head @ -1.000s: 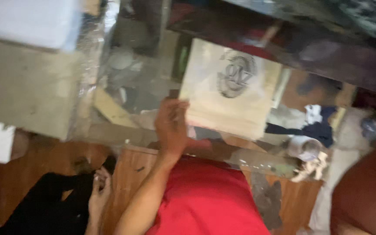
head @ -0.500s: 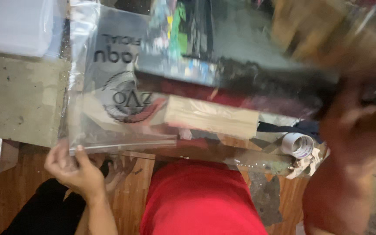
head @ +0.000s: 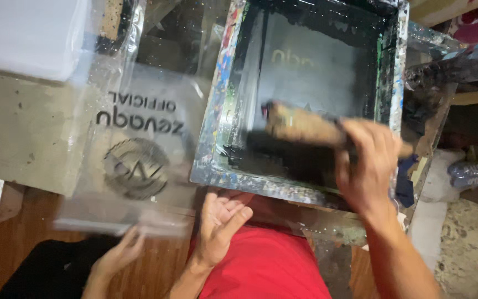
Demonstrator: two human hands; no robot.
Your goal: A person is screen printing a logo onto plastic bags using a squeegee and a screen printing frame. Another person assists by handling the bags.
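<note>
My right hand (head: 367,166) grips a wooden-handled squeegee (head: 305,126) inside a paint-spattered screen-printing frame (head: 219,105) whose mesh is covered in black ink. My left hand (head: 221,224) is open with its fingers apart, just below the frame's near edge, holding nothing. Left of the frame lies a clear plastic sheet (head: 139,149) printed with dark lettering and a round emblem. Another person's hand (head: 118,256) holds that sheet's near edge at the lower left. My red shirt (head: 264,266) fills the bottom centre.
A grey board (head: 23,127) lies under the sheet on a wooden surface (head: 6,249). A white box (head: 23,33) sits at the top left, and black cloth (head: 51,274) at the bottom left. Bottles and clutter (head: 474,171) lie at the right.
The frame has come down flat, where before it was tilted over a printed piece. My right hand now holds the squeegee on the mesh. The clear sheet has shifted left.
</note>
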